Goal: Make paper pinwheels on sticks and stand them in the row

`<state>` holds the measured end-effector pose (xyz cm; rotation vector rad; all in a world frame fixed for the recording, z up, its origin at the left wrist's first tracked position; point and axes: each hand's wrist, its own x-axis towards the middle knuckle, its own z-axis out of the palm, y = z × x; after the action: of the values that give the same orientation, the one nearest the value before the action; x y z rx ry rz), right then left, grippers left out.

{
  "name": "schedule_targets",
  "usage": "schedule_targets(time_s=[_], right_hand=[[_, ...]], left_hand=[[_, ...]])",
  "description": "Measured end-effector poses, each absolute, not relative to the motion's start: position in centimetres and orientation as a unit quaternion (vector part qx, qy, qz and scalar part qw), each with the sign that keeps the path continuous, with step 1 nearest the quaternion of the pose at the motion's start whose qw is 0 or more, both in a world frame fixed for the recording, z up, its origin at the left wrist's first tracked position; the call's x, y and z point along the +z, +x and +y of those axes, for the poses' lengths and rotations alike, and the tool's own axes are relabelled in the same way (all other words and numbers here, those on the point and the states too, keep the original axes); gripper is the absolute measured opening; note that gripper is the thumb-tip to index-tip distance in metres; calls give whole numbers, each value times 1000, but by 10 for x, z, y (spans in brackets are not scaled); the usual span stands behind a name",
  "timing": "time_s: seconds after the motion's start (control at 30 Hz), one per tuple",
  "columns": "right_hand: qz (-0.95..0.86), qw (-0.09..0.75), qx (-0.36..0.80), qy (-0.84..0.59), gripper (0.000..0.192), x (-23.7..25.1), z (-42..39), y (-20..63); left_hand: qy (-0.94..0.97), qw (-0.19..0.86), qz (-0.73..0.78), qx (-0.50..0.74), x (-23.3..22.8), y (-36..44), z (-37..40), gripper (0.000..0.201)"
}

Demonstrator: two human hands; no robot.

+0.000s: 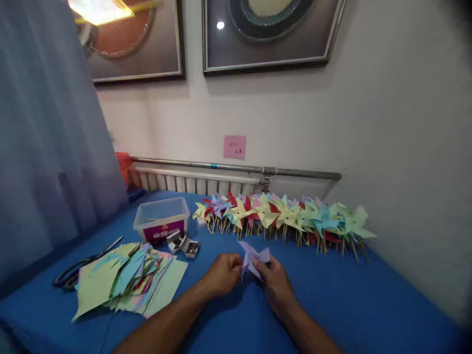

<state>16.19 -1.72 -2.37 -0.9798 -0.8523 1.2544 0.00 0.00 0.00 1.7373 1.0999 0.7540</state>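
Note:
A pale purple paper pinwheel [251,258] is held up above the blue tabletop in front of me. My right hand [276,282] pinches it from the right, thumb on the near side of a blade. Close against its left blade, my left hand [223,273] is closed with the fingertips pressed together. Whatever those left fingers hold is hidden or too small to name. Just left of that hand lie two small open boxes [191,249] of tiny metal pieces, probably pins.
Many finished pinwheels [265,211] on thin sticks lie in a row along the back. At left are a clear plastic tub [162,220] with thin sticks, a pile of coloured paper pieces [99,278] and black-handled scissors [73,272]. A metal rail [236,167] runs behind the blue table [332,305].

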Motion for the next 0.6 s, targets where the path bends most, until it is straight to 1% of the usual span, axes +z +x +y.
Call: schedule_targets(time_s=[0.17,0.4,0.6], right_hand=[[-360,630,541,-425,42,-24,-17,162],[-350,639,536,-427,42,-21,-19,161],[-343,643,538,-423,42,-23,-17,163]], left_hand=[[711,450,444,309,-3,-1,-1,15],[670,519,443,294,-10,1,3,7],[679,512,434,298,-10,-1,6,8]])
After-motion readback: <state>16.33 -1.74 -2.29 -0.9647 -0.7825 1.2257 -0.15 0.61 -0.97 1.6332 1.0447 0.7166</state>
